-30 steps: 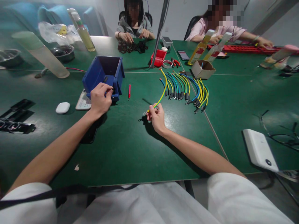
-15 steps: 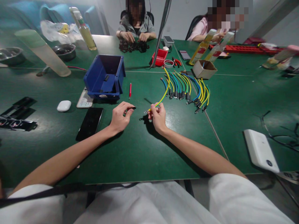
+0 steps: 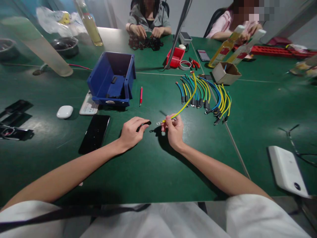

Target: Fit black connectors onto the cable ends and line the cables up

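My left hand (image 3: 133,133) pinches a short black sleeve (image 3: 148,122) between thumb and fingertips. Just to its right, my right hand (image 3: 175,131) is closed on a yellow-green cable (image 3: 186,105). The bare metal ring lug (image 3: 158,123) on the cable's near end points at the sleeve, with a small gap between them. From my fingers the cable arches up and away, its far end over a row of cables (image 3: 200,92). Those are yellow, green and blue, and many carry black sleeves by their lugs. Left of them stands a blue bin (image 3: 111,79) with small black pieces inside.
A red pen (image 3: 141,96), black phone (image 3: 95,134) and white earbud case (image 3: 64,112) lie around the bin. Beyond the cables are a cardboard box (image 3: 226,73), red bin (image 3: 176,57) and bottles (image 3: 225,48). A white power bank (image 3: 287,170) lies right. Two people sit opposite.
The view has shifted slightly. My hands have come a little closer together, so the black sleeve and the cable's lug are nearer each other. Both holds stay the same.
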